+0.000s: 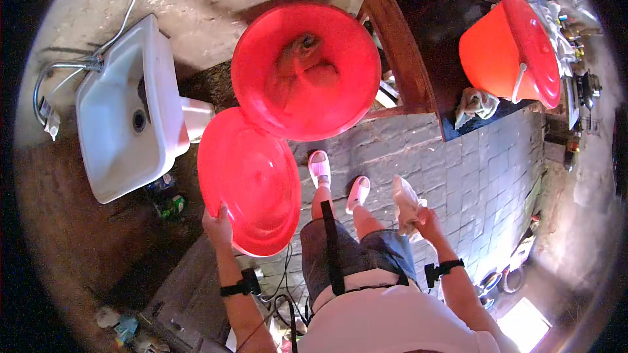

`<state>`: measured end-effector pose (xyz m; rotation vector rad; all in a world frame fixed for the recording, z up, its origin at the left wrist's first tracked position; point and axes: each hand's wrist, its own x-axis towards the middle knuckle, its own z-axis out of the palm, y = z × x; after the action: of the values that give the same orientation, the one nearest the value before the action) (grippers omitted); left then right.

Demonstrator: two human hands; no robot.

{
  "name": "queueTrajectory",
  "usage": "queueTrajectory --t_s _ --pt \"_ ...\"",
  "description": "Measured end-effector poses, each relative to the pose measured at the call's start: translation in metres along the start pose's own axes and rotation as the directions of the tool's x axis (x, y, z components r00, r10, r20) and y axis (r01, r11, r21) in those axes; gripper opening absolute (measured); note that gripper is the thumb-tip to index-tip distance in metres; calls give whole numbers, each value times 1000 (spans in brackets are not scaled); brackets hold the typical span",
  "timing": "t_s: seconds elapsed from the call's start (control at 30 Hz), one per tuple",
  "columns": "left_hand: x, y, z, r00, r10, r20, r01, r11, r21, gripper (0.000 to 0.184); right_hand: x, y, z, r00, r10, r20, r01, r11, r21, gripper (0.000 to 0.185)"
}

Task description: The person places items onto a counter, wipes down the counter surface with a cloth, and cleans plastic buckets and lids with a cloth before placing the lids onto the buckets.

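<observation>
My left hand [218, 227] grips the lower rim of a round red plastic lid [252, 183], which is tilted and shows its ringed face. Just beyond the lid is a large red basin [261, 46], its near edge overlapping the lid's far edge in view. Inside the basin lies a brownish, wet-looking item [304, 68] that I cannot make out. Off to the right, beside my leg, my right hand [428, 222] is closed on a pale crumpled cloth [405, 201] that hangs from the fingers.
A white washbasin [121, 124] with a curved metal tap [65, 65] is on the left. At the right, a dark table [428, 26] carries an orange-red bucket [487, 52] with a red lid and a crumpled rag [477, 104]. Grey brick paving [458, 170] covers the floor.
</observation>
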<state>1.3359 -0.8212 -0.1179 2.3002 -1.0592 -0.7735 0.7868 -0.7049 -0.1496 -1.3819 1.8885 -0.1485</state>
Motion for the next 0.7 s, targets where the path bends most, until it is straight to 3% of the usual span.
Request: queueTrajectory --t_s 0.03,0.07,0.1,0.2,0.27,0.3,0.37,0.4,0.53,0.6,0.7 --pt "-1 -3 3 999 -29 -20 27 997 -76 39 5 -7 -5 999 46 19 -45 999 -25 32" --pt "-3 -7 11 997 23 -75 -17 997 78 37 9 -14 -9 995 91 39 -88 995 -53 28" --pt "-8 4 22 997 20 -77 -13 996 83 37 11 -16 -10 995 90 45 -87 995 -52 28" --pt "-13 27 47 998 67 14 -68 991 112 37 16 -28 -15 994 81 71 -73 992 -100 33" --pt "-15 25 46 992 -106 64 109 993 -52 34 16 -40 -21 993 98 65 -90 989 -120 35" --pt "-15 24 41 992 -111 64 115 992 -50 34 16 -39 -21 993 99 71 -90 988 -122 35" --pt "-12 24 22 991 -38 -130 29 997 -72 29 16 -37 -15 996 86 22 -85 995 -58 30" --pt "-9 22 19 988 -36 -149 38 999 15 27 15 -35 -12 996 92 21 -91 995 -52 30" --pt "-16 28 37 981 31 -191 -38 999 -33 31 14 -38 -17 994 107 24 -105 990 -93 32" --pt "-18 31 50 969 120 -218 -59 962 268 35 12 -45 -20 990 138 35 -133 984 -118 33" --pt "-21 39 55 976 43 -214 21 957 290 35 5 -40 -21 985 172 8 -171 980 -97 32"
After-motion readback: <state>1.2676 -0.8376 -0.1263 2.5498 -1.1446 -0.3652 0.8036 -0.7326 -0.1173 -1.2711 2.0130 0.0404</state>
